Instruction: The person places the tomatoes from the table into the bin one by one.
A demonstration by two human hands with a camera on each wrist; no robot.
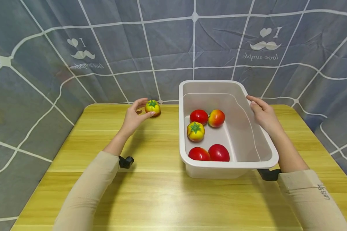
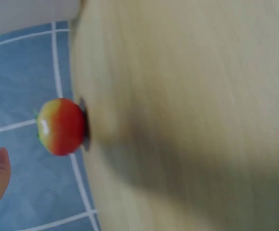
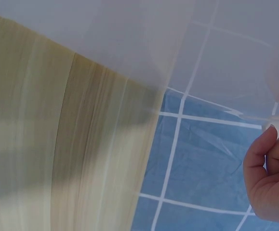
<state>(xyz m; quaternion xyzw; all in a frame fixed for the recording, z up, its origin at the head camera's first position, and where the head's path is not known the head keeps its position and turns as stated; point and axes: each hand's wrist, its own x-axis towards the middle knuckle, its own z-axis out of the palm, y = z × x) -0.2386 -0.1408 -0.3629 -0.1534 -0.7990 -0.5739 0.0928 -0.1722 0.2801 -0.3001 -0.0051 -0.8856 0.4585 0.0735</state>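
Observation:
At the table's back edge stands a yellow-and-red toy tomato (image 1: pixel 152 108) with a green leafy top. My left hand (image 1: pixel 137 113) reaches around it, thumb in front and fingers behind. The left wrist view shows a gap between this tomato (image 2: pixel 62 126) and the visible fingers (image 2: pixel 3 159). On the right, my right hand (image 1: pixel 263 114) grips the side rim of a white plastic bin (image 1: pixel 243 141), and its thumb and curled fingers (image 3: pixel 259 144) show in the right wrist view. Several red and yellow tomatoes lie inside the bin, among them a yellow one (image 1: pixel 195 131) and a red one (image 1: pixel 218 153).
Under everything is a wood-grain table (image 1: pixel 150 192). A grey curtain (image 1: pixel 173 41) with white lines hangs behind the table and at both sides. The bin takes up the right-centre part of the tabletop.

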